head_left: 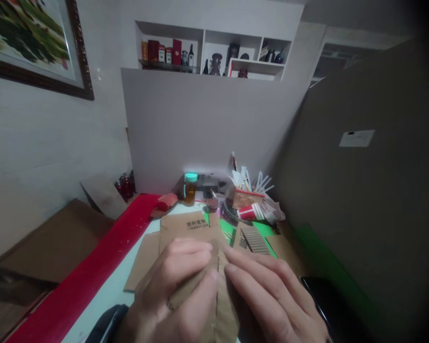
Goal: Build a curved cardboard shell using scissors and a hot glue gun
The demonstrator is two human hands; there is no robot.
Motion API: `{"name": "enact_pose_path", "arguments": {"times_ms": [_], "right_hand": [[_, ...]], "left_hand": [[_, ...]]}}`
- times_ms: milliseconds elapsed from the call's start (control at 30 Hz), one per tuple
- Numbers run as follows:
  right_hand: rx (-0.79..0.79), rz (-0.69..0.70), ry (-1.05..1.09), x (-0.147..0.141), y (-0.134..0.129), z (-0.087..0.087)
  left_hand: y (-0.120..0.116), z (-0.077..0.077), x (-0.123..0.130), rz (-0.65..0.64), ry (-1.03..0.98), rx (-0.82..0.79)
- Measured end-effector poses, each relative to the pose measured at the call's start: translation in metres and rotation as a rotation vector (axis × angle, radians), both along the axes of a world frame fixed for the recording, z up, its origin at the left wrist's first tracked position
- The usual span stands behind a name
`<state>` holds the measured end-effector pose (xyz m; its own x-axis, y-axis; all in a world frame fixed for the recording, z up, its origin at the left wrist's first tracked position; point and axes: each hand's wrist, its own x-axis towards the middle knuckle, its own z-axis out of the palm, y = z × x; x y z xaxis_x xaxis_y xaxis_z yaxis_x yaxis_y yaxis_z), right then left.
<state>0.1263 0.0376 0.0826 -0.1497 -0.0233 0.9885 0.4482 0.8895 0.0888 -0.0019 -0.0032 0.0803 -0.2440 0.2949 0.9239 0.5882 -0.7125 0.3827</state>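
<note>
A folded piece of brown cardboard [223, 305] rises close to the camera, with a rough seam running along its upper ridge. My left hand [180, 281] is closed on its left side, thumb and fingertips pressed near the seam. From the right, my right hand [271, 290] presses its fingertips against the same ridge; its thumb is hidden. Beyond the hands lies a flat cardboard sheet [175, 224] with dark printed characters. To the right of it is a smaller cardboard piece [252, 238] with exposed corrugated ridges.
An amber bottle with a turquoise cap [189, 190] stands at the back. Beside it are a box of white sticks [248, 197] and tipped red-and-white paper cups [250, 212]. Red cloth [103, 267] runs along the left table edge. A black flat object [331, 300] lies right.
</note>
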Motion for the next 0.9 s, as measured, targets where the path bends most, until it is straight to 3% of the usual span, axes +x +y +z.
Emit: {"name": "enact_pose_path", "arguments": {"times_ms": [100,167,267,400,600,767,900], "right_hand": [[0.043,-0.021,0.038,-0.003,-0.002,0.002],[-0.059,-0.004,-0.003,-0.001,-0.005,0.004],[-0.174,0.019,-0.048,0.002,-0.006,0.004],[-0.064,0.014,0.018,-0.001,0.002,-0.004],[-0.088,-0.061,0.144,-0.014,0.009,-0.009],[-0.054,0.021,0.005,-0.007,0.014,-0.004],[-0.177,0.061,-0.127,0.002,0.017,0.000]], "left_hand": [[-0.004,0.002,-0.001,-0.006,-0.053,-0.113],[-0.004,0.003,-0.008,0.005,0.001,-0.148],[0.000,0.004,-0.022,-0.050,0.246,-0.132],[0.004,0.004,-0.033,-0.050,0.465,-0.035],[0.014,0.003,-0.026,-0.040,0.348,-0.023],[0.020,0.007,-0.030,-0.146,0.372,-0.035],[0.018,0.014,-0.034,-0.170,0.379,-0.068]]}}
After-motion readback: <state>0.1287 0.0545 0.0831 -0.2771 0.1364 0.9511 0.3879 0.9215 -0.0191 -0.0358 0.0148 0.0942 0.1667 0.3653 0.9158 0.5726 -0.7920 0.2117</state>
